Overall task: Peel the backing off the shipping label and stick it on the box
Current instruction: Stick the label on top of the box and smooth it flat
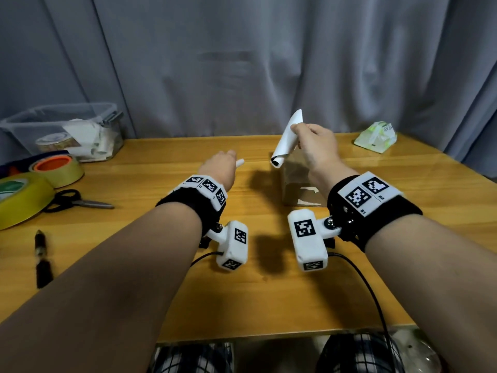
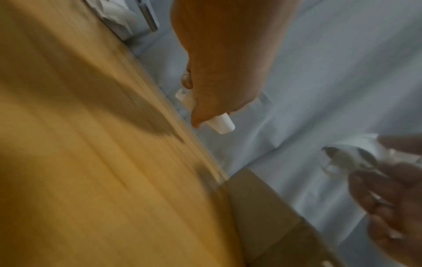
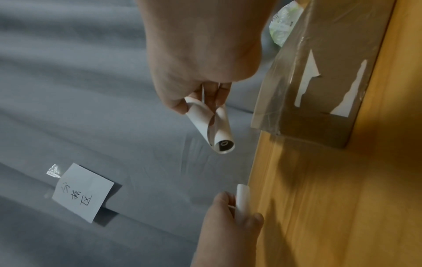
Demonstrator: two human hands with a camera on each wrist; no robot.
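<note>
My right hand (image 1: pixel 301 133) pinches a curled white shipping label (image 1: pixel 286 141) and holds it up over the brown cardboard box (image 1: pixel 295 184). In the right wrist view the label (image 3: pixel 214 122) is rolled into a tube below my fingers, left of the box (image 3: pixel 319 81). The box carries clear tape and torn white label scraps. My left hand (image 1: pixel 228 164) hovers left of the box and grips a small rolled white paper strip (image 1: pixel 240 162), also visible as the strip (image 2: pixel 222 124) in the left wrist view. I cannot tell whether the strip is the backing.
A clear bin (image 1: pixel 61 130) of paper scraps stands at the back left. Two tape rolls (image 1: pixel 57 169), scissors (image 1: pixel 78 201) and a pen (image 1: pixel 41 259) lie at the left. A green-white packet (image 1: pixel 376 137) sits at the back right. A handwritten note (image 3: pixel 82 193) hangs on the grey curtain.
</note>
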